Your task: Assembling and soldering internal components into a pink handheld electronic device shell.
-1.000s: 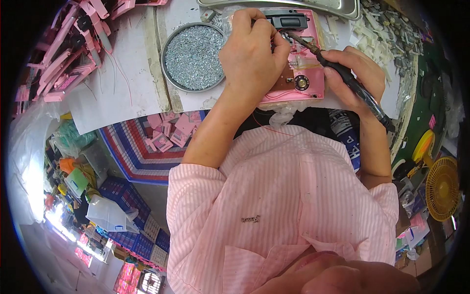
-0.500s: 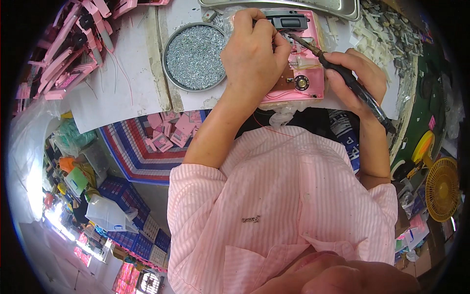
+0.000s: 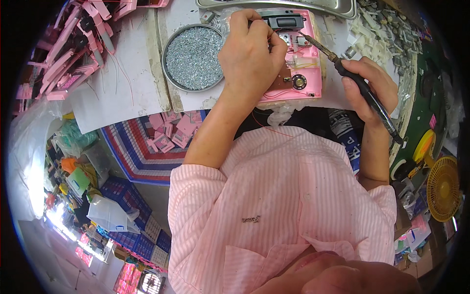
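A pink plastic housing (image 3: 315,81) lies at the far middle of the table, with a black battery-box-like part (image 3: 286,22), thin wires, a brown board (image 3: 280,82) and a small round black part (image 3: 299,82) inside. My left hand (image 3: 252,56) is over the housing's left side, fingers pinched together by the black part; what they hold is hidden. My right hand (image 3: 373,85) grips a soldering iron (image 3: 364,90) by its black handle, to the right of the housing. The iron's tip points up and left, close to the black part's lower right corner.
Left of my left hand stands a round tin (image 3: 194,58) full of small metal screws or pins. Pink housings (image 3: 73,54) with loose wires pile up at the far left. A metal tray (image 3: 293,6) sits at the back, white plastic parts (image 3: 374,36) at right, and a striped bag (image 3: 129,147) below the table edge.
My right hand has drawn the soldering iron to the right and slightly nearer, so its tip sits farther from my left fingers. My left hand has shifted only slightly, still pinched.
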`<state>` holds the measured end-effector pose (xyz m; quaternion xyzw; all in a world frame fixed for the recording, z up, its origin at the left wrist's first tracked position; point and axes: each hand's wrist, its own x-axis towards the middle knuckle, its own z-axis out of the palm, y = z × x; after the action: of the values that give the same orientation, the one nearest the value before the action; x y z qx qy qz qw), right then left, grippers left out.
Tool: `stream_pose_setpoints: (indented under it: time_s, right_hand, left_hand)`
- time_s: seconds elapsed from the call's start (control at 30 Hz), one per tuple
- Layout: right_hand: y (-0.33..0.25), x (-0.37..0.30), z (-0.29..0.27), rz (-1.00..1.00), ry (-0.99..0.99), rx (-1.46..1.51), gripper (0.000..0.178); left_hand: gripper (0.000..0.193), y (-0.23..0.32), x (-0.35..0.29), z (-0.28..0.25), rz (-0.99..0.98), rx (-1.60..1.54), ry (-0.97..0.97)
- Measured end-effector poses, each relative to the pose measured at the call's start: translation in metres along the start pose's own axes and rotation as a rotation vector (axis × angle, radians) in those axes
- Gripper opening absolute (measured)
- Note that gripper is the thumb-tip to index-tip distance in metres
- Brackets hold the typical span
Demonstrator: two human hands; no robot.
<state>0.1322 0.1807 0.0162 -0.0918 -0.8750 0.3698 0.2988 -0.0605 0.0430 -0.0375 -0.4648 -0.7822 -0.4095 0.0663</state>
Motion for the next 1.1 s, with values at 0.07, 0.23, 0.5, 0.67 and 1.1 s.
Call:
stream_pose_setpoints:
  time_s: [0.07, 0.23, 0.5, 0.67, 1.1]
  right_hand:
    - [0.001, -0.002, -0.002, 0.004, 0.004, -0.002, 0.026]
    - [0.002, -0.006, -0.005, 0.024, 0.029, 0.014, 0.027]
    - [0.003, -0.012, -0.009, 0.078, 0.036, 0.031, 0.028]
    - [0.003, -0.012, -0.014, 0.067, 0.051, 0.031, 0.028]
    - [-0.002, -0.028, -0.038, 0.088, 0.126, -0.014, 0.028]
  left_hand:
    - [0.011, 0.000, 0.001, 0.000, 0.006, 0.011, 0.008]
    - [0.012, 0.001, 0.001, 0.001, 0.015, 0.010, 0.012]
    - [0.012, 0.003, 0.002, -0.004, 0.007, 0.025, -0.008]
    - [0.020, 0.002, 0.000, -0.005, -0.010, -0.027, 0.019]
    - [0.013, 0.028, -0.019, -0.011, 0.119, -0.195, -0.346]
